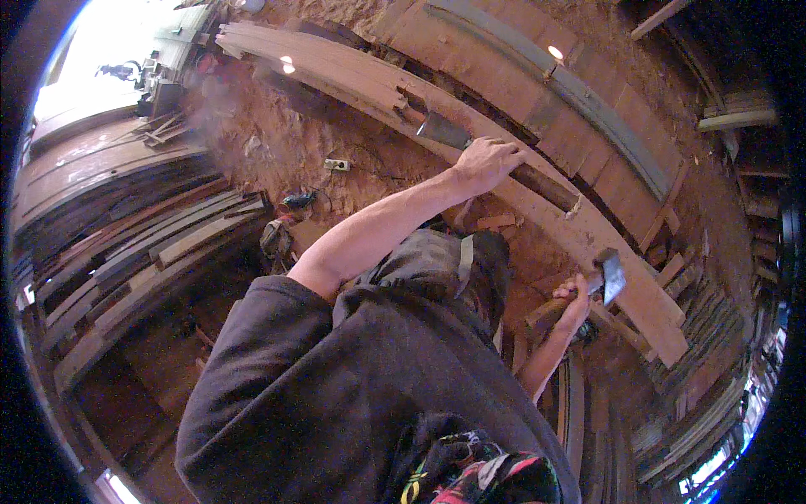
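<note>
My left hand [489, 166] is closed low over a long wooden beam [588, 227], its fingers curled beside a slot cut in the wood. What it grips is hidden under the palm. Next to that hand, on the beam, lies a grey metal cylinder-like piece [443, 130]; I cannot tell whether the fingers touch it. My right hand [573, 290] is wrapped round the wooden handle of a hammer [614, 277]. Its broad steel head is close to the beam's near right end. A small pale chip [574, 207] sits at the slot's right end.
Wide planks [537, 84] lie beyond the beam, with a grey timber [621, 139] across them. Stacked boards [168, 252] fill the left side, more wood strips [705, 370] the right. A power outlet block [337, 165] rests on reddish, dusty ground.
</note>
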{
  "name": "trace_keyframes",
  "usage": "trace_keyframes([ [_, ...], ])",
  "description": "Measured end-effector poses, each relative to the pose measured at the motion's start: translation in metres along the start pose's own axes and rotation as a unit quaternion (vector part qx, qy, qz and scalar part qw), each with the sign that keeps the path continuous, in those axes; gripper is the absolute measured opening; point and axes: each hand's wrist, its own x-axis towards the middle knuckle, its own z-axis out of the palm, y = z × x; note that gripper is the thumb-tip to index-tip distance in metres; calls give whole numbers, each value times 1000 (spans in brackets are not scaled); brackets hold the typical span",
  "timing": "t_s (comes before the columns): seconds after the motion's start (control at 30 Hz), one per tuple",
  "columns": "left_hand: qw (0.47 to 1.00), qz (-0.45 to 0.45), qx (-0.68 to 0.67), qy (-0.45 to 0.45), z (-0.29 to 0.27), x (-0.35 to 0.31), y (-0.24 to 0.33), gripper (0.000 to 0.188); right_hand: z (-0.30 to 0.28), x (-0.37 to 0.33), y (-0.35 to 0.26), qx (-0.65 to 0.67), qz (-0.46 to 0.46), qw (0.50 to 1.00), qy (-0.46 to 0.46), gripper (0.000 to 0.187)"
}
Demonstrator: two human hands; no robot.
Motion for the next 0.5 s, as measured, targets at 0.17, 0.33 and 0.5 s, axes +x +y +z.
trace_keyframes([
  [0.17,999,22,23,6,1,0,1,35,61,0,19,-53,-202,978,-4,24],
  [0.33,998,37,41,-3,6,1,-9,36,87,-37,-11,-102,-72,985,-116,15],
  [0.5,998,34,51,19,16,-1,-8,32,74,-14,-14,58,-72,995,-37,17],
])
